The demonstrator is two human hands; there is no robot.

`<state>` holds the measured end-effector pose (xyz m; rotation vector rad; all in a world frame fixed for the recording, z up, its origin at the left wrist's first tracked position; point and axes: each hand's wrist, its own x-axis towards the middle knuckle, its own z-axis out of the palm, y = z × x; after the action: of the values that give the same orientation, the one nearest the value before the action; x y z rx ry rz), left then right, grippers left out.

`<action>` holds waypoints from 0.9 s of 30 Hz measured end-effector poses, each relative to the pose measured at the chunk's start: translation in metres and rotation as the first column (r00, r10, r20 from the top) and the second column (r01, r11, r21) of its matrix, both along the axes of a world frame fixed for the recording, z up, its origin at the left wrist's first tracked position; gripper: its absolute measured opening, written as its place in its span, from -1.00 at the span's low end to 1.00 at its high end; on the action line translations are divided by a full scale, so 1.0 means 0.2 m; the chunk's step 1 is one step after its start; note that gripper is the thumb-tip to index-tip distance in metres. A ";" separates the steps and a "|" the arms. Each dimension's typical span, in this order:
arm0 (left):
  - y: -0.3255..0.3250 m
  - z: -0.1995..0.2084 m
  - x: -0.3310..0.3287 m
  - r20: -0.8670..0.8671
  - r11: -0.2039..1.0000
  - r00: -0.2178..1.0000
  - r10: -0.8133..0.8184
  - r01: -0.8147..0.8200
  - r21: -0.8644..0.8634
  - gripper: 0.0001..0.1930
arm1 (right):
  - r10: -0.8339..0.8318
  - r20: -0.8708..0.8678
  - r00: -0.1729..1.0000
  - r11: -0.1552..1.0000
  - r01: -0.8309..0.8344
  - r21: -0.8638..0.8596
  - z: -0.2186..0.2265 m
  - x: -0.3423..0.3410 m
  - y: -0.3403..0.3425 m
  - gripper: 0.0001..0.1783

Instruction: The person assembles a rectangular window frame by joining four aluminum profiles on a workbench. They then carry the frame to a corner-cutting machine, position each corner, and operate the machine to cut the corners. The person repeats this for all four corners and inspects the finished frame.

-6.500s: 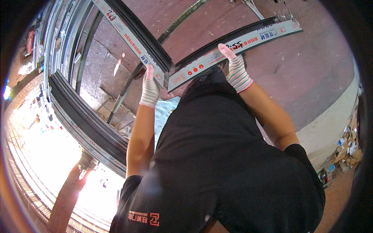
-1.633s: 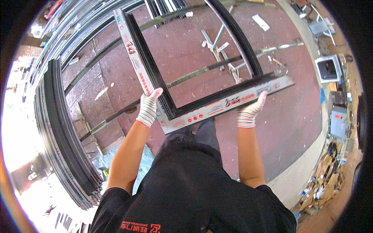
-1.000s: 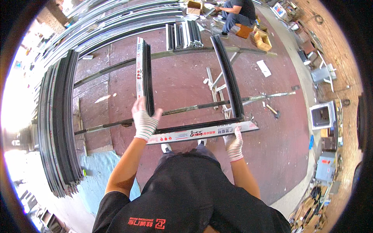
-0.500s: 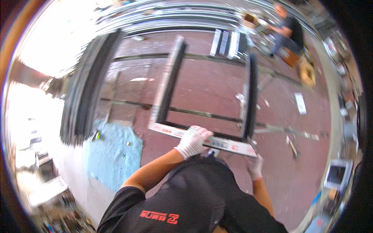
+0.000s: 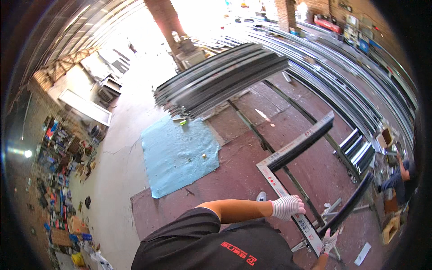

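Observation:
A three-sided window or door frame [image 5: 274, 182], dark inside with whitish printed film on its face, lies at the lower right, its open end pointing away from me. My left hand [image 5: 288, 207], in a striped white glove, is closed over the middle of the near rail. At the right corner, my right hand [image 5: 330, 241], gloved too, grips the frame where the near rail meets the dark right side. Parts of its fingers are hidden behind the profile. The frame rests above dark support bars [image 5: 294, 182].
A thick stack of dark profiles [image 5: 220, 81] lies beyond a light-blue sheet [image 5: 180, 155] on the floor. Long metal profiles [image 5: 324, 76] fill the far right. Short profiles [image 5: 357, 150] lie near a seated person [image 5: 399, 177]. Cluttered tools and boxes [image 5: 58, 193] line the left wall.
My view has swung left, so the frame now appears at the lower right and turned. Both hands stay on the frame, the left on the rail and the right at the corner.

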<state>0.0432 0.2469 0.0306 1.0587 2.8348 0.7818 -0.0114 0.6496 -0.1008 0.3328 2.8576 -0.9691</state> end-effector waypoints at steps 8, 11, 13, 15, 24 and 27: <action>0.02 0.01 0.01 -0.011 0.999 1.000 -0.016 0.016 -0.031 -0.43 | -0.230 -0.163 0.959 0.881 0.135 -0.453 -0.09 -0.21 0.18 -0.19; 0.01 0.13 -0.02 0.025 0.990 0.998 -0.055 0.058 -0.126 -0.62 | -0.250 -0.133 0.959 0.886 0.171 -0.431 0.24 -0.20 0.03 -0.28; -0.01 0.17 -0.06 0.090 0.976 0.995 -0.047 0.065 -0.206 -0.81 | -0.093 -0.118 0.989 0.790 0.001 -0.613 0.42 -0.22 -0.08 -0.44; 0.03 0.14 -0.10 0.194 0.953 0.976 -0.102 0.152 -0.263 -0.76 | -0.012 -0.148 0.989 0.896 -0.055 -0.441 0.49 -0.25 -0.13 -0.46; 0.10 -0.24 -0.11 0.051 0.982 0.998 -0.035 0.044 -0.183 -0.31 | -0.128 -0.112 0.985 0.991 0.131 0.024 0.27 -0.46 -0.04 0.14; 0.11 -0.30 -0.10 0.033 0.983 0.998 -0.056 0.061 -0.170 -0.32 | -0.143 -0.082 0.986 0.989 0.146 0.023 0.28 -0.43 -0.03 0.15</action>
<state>0.0240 0.2691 -0.0292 1.0912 2.7727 0.5326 -0.0967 0.6434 -0.0453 0.5222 2.9568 -0.9876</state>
